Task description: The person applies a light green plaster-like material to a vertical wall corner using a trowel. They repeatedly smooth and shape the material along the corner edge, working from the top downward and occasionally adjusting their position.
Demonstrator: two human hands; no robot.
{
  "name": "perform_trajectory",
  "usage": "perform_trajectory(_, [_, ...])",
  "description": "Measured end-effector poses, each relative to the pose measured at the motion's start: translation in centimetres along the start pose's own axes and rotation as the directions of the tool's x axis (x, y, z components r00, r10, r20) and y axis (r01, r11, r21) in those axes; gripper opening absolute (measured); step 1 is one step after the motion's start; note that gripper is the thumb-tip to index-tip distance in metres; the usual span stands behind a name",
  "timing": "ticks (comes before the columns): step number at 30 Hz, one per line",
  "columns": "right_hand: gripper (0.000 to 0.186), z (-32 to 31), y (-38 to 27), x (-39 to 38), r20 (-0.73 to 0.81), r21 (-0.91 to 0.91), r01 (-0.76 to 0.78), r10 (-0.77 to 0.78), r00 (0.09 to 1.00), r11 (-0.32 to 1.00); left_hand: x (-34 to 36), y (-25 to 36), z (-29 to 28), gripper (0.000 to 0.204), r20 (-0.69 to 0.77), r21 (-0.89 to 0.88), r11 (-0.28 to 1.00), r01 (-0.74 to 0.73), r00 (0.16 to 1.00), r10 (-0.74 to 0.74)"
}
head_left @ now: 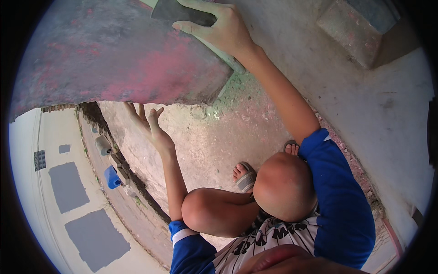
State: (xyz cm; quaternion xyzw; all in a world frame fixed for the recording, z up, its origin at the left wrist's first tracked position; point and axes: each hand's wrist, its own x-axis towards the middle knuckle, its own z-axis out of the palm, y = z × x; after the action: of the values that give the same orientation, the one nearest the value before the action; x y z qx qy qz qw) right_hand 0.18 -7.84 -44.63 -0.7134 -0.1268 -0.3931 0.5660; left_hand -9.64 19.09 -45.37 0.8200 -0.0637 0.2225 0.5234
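Observation:
Ahead of me is a large grey slab (137, 59), rough and blotched with pink, with a pale green strip (219, 52) along its right side. My right hand (223, 27) grips a dark grey, flat block (175, 11) between thumb and fingers, over the strip at the slab's upper right. The block's exact kind cannot be made out. Below the slab's near edge, my left hand (154, 130) is raised with its fingers apart. Its fingertips reach that edge and are partly hidden behind it, so I cannot tell whether they press on it.
Dusty ground (205, 141) with pink and green specks lies under the slab. Beyond a ledge at left are a blue container (112, 177) and a pale, rounded one (103, 145). A pink-smudged block (351, 34) sits upper right. My knees (283, 187) are bent close below my arms.

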Motion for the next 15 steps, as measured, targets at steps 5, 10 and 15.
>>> perform_trajectory(5, [0.053, -0.5, 7.4, -10.5, 0.039, -0.118, -0.14, 0.145, 0.989, 0.983, 0.0, 0.2, -0.1, 0.079, 0.022, 0.014, 1.0, 0.009, 1.0, -0.01])
perform_trajectory(10, [0.054, 1.3, 3.9, -7.1, -0.061, -0.161, -0.043, 0.033, 0.998, 0.986, -0.2, -0.1, -0.2, 0.079, 0.016, 0.049, 0.999, -0.01, 1.0, 0.01])
perform_trajectory(15, [0.056, 2.1, 3.5, -6.8, -0.111, -0.232, -0.027, 0.001, 0.994, 0.972, 0.1, 0.2, -0.2, 0.08, 0.022, 0.009, 1.0, 0.004, 1.0, -0.005])
